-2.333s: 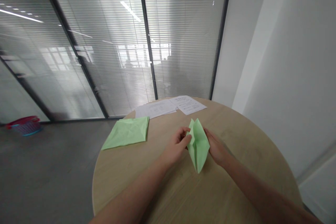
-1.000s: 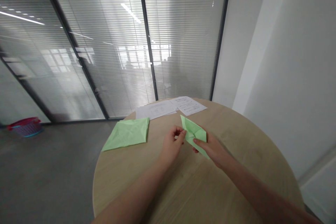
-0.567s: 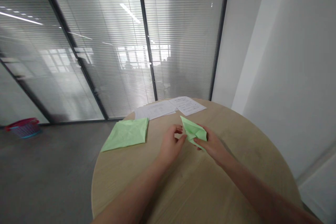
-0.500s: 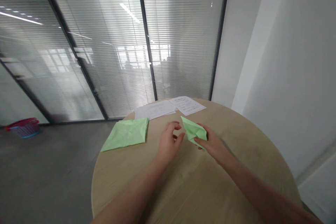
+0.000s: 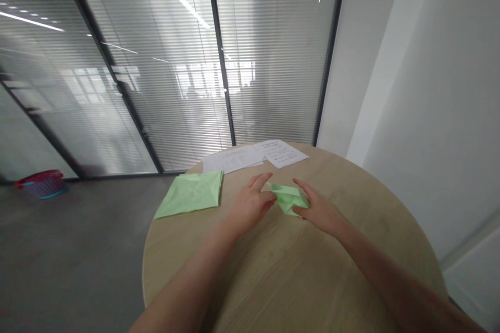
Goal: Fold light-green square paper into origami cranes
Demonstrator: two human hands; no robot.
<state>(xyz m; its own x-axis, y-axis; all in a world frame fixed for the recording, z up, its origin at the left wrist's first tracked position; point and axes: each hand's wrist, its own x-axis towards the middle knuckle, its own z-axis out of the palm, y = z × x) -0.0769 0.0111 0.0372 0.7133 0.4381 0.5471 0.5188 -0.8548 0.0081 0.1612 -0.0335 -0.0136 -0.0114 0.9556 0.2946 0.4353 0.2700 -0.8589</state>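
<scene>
Green piece [image 5: 289, 196] dips lower than before, below and right of frame centre. Right hand [image 5: 323, 214] grips it, thumb against fingers; left hand [image 5: 247, 208] loose, fingers straightened, thumb at its edge, contact unclear. I judge mid-fold; next move calls for steady right hold.

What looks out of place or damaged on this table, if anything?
Nothing looks spilled or torn. Only slightly untidy: the white papers overlap at different angles on the far side of the table, and the green sheet lying at left looks wrinkled.
</scene>
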